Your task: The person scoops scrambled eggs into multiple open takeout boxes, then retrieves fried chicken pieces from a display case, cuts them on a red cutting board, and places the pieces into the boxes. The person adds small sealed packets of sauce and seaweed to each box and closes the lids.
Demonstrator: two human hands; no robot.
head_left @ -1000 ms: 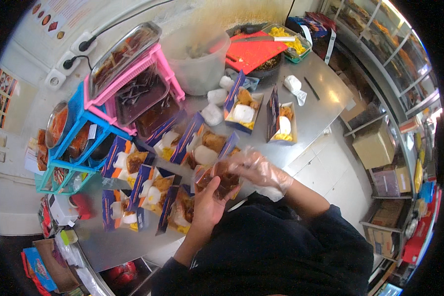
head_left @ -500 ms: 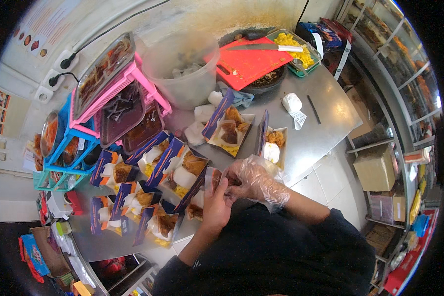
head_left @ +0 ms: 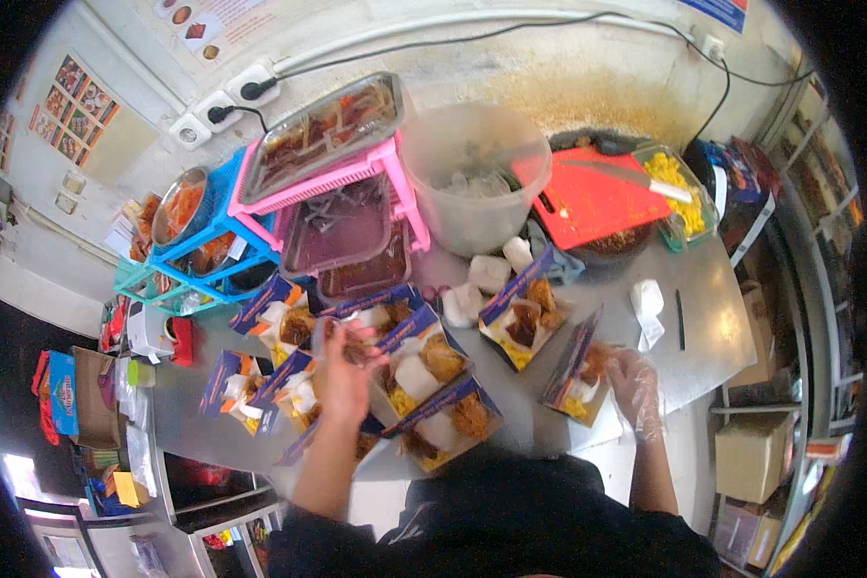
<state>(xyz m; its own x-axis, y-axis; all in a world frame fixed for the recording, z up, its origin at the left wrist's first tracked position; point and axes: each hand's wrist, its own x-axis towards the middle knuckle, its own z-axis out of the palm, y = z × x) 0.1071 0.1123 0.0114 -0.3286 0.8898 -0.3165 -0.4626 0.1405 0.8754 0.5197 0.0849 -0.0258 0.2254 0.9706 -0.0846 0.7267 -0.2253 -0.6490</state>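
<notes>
My left hand point(head_left: 342, 376), bare and slightly blurred, holds a small clear sauce cup point(head_left: 358, 349) with brown contents above the filled boxes on the left. My right hand point(head_left: 636, 385), in a clear plastic glove, grips the right edge of an open food box point(head_left: 573, 385). Fried chicken and yellow shreds sit in that box; its fingertips' contact is blurred. Left of it stands another open box point(head_left: 520, 337) with fried chicken, yellow shreds and a sauce cup. Several blue-and-orange boxes with wrapped white portions and chicken crowd below my left hand, such as a front box point(head_left: 443, 424).
Behind stand a pink rack point(head_left: 405, 207) with trays, a cloudy bucket point(head_left: 472, 217) and a red cutting board point(head_left: 597, 202) bearing a knife point(head_left: 636, 178). A tray of yellow shreds point(head_left: 684, 197), a white paper roll point(head_left: 645, 299) and a black stick point(head_left: 682, 318) lie right.
My hands have separated: the left moved left over the boxes with the sauce cup, the right moved to the rightmost box, which has turned. The view has shifted too.
</notes>
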